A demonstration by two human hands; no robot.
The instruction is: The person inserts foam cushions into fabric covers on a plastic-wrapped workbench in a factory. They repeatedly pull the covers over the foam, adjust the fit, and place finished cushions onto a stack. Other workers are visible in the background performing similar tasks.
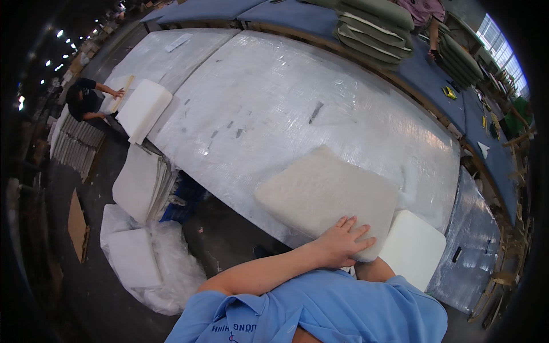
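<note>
While left hand fingers lie spread on fuzzy cushion, white foam pad alongside, right hand hidden.

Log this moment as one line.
left hand: flat on fibre-wrapped cushion | right hand: hidden beneath it | cushion: on plastic-covered table edge

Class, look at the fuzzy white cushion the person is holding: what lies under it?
Under the cushion lies the plastic-wrapped table. The left hand presses on its near edge. A smooth white foam pad sits beside it. The right hand is hidden beneath.
</note>
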